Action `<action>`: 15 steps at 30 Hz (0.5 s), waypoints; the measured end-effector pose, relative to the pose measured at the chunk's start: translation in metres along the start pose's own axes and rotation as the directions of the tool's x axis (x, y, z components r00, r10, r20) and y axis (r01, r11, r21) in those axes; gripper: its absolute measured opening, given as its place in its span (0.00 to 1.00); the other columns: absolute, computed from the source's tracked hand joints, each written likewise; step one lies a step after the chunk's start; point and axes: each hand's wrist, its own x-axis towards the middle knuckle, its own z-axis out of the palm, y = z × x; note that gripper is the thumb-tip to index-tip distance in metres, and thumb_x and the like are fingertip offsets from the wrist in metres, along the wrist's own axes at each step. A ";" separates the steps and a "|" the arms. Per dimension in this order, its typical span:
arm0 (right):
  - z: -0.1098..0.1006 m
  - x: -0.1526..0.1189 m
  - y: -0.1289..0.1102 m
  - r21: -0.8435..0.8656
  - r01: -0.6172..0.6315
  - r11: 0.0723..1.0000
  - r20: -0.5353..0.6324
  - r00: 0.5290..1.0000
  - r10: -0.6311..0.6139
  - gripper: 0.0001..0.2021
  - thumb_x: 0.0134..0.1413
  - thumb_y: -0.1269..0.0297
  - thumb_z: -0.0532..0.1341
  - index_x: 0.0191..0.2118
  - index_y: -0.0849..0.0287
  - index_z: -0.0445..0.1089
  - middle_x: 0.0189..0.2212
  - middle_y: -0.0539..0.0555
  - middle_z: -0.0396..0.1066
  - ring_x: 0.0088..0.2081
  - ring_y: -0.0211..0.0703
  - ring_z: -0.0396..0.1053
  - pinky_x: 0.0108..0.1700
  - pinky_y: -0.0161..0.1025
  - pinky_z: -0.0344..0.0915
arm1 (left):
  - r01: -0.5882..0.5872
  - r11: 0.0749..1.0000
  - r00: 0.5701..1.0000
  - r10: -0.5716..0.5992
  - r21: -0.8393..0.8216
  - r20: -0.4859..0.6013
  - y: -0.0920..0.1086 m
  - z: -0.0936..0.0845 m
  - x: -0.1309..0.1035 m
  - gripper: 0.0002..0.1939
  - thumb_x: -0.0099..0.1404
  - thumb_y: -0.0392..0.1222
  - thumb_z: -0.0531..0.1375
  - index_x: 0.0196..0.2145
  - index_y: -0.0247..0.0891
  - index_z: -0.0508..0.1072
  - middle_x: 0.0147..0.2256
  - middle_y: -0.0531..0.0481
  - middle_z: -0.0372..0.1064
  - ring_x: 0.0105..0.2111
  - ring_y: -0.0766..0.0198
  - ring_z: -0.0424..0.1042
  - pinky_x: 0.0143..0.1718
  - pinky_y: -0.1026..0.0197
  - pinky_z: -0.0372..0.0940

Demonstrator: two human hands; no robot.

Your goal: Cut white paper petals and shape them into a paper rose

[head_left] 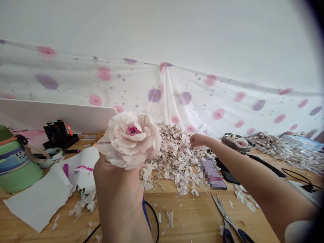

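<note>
Two bare forearms, left hand (118, 179), right hand (198, 139), no sleeves

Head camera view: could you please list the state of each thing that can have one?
Left hand: closed around the base of the paper flower.
Paper flower: held upright, petals open, pink centre showing.
Right hand: reaching into the pile of petal scraps.
Pile of petal scraps: loose on the table.
Scissors: lying flat, blades nearly shut.
Phone: face up, screen lit.

Left hand (118, 182) grips paper flower (130, 138); right hand (198, 139) reaches petal pile (174, 152).
</note>
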 end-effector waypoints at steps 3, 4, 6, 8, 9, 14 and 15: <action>0.035 -0.020 0.004 -0.033 0.038 0.999 0.088 0.995 -0.035 0.12 0.62 0.62 0.60 0.48 0.61 0.69 0.46 0.56 0.71 0.43 0.45 0.72 0.45 0.48 0.71 | 0.004 1.000 1.000 -0.004 -0.022 0.013 -0.001 0.001 0.000 0.16 0.51 0.28 0.69 0.36 0.37 0.70 0.41 0.52 0.73 0.56 0.54 0.65 0.58 0.43 0.62; 0.044 -0.025 0.005 -0.038 0.038 0.999 0.088 0.996 -0.035 0.13 0.62 0.62 0.61 0.49 0.61 0.69 0.47 0.56 0.71 0.44 0.46 0.72 0.45 0.49 0.71 | 0.002 1.000 1.000 -0.001 -0.030 0.020 -0.002 0.003 0.000 0.16 0.51 0.28 0.69 0.36 0.37 0.70 0.43 0.51 0.73 0.57 0.53 0.64 0.59 0.42 0.61; 0.055 -0.030 0.009 -0.025 0.026 0.999 0.055 0.998 -0.025 0.13 0.62 0.62 0.60 0.50 0.61 0.68 0.49 0.57 0.70 0.46 0.47 0.71 0.47 0.50 0.70 | 0.001 0.999 0.999 0.000 -0.039 0.040 -0.004 0.006 -0.001 0.16 0.52 0.30 0.69 0.38 0.37 0.70 0.45 0.50 0.72 0.58 0.52 0.63 0.59 0.39 0.59; 0.055 -0.030 0.014 0.023 0.012 1.000 0.008 1.000 -0.012 0.13 0.62 0.62 0.60 0.51 0.60 0.68 0.50 0.57 0.69 0.47 0.47 0.70 0.47 0.50 0.70 | 0.005 0.999 0.998 -0.002 -0.042 0.059 -0.006 0.007 -0.002 0.16 0.53 0.33 0.69 0.39 0.37 0.70 0.47 0.49 0.71 0.58 0.52 0.63 0.59 0.39 0.59; 0.052 -0.029 0.017 0.059 0.007 0.998 -0.009 1.000 -0.006 0.13 0.63 0.62 0.60 0.51 0.59 0.68 0.49 0.57 0.69 0.46 0.47 0.70 0.47 0.49 0.70 | 0.004 0.999 0.998 -0.001 -0.040 0.066 -0.007 0.007 -0.002 0.16 0.54 0.34 0.69 0.39 0.37 0.70 0.47 0.49 0.71 0.58 0.53 0.63 0.59 0.39 0.59; 0.030 -0.027 0.033 0.295 -0.001 0.955 -0.021 1.000 0.008 0.10 0.63 0.62 0.59 0.47 0.61 0.70 0.44 0.55 0.72 0.40 0.43 0.72 0.42 0.44 0.72 | -0.007 1.000 0.997 0.005 0.022 0.083 -0.015 0.001 -0.004 0.11 0.63 0.42 0.63 0.42 0.37 0.71 0.46 0.49 0.70 0.52 0.57 0.67 0.54 0.46 0.65; 0.028 -0.029 0.035 0.343 0.004 0.939 -0.020 1.000 0.004 0.10 0.63 0.63 0.59 0.46 0.61 0.70 0.43 0.54 0.72 0.39 0.42 0.73 0.40 0.43 0.73 | -0.004 1.000 0.996 0.002 0.030 0.084 -0.017 0.001 -0.004 0.12 0.64 0.43 0.62 0.43 0.36 0.71 0.47 0.47 0.70 0.50 0.57 0.69 0.52 0.47 0.67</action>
